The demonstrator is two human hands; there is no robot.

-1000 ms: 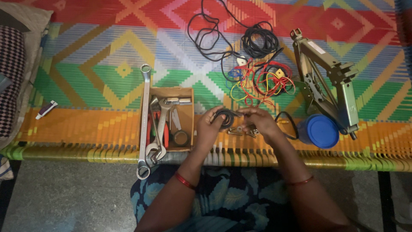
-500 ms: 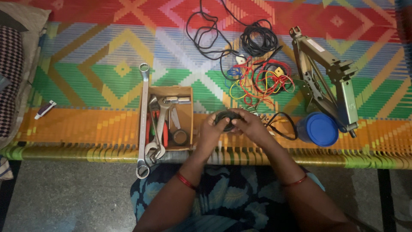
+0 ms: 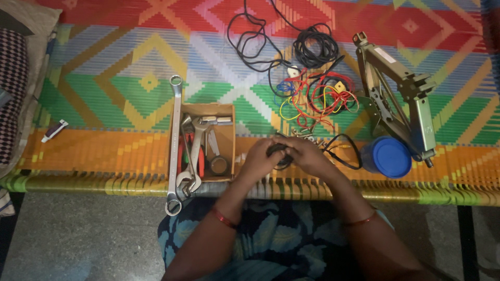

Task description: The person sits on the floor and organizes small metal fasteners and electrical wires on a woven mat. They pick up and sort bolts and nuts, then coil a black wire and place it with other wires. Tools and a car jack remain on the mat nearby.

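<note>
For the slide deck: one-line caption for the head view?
Both hands, left hand and right hand, clasp a small black object over a colourful woven mat, beside a cardboard box of wrenches.

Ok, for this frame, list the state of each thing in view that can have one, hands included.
Left hand: closed on a small dark round object.
Right hand: closed on the same object.
Cardboard box: open, holding wrenches and pliers.
Long spanner: lying flat beside the box.
Scissor jack: lying on its side, partly raised.
Blue container: lid on.
Black cables: loosely coiled.
Coloured wires: tangled.
</note>
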